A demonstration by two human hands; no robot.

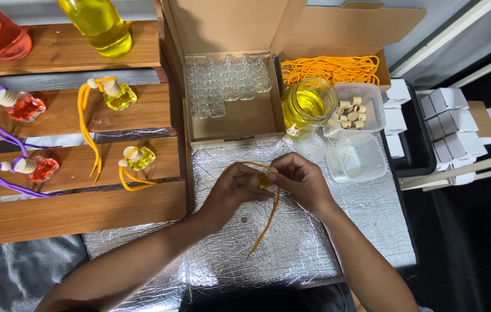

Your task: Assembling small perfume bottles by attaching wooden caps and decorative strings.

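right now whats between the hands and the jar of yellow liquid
In the head view, a small clear round lid lies on the silver mat between the hands and the jar; otherwise bare mat.

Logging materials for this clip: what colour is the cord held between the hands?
Orange-yellow cord, held by left hand and right hand; head view.

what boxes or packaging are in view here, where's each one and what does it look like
Open cardboard box: behind the hands, brown, flaps up, left half holding clear glass vials, right half orange cord.
Small white boxes: far right, folded cartons in rows.
Clear plastic tub: right of the yellow jar, squarish, holding wooden caps.
Empty clear tub: just in front of it.
No screens or signs.
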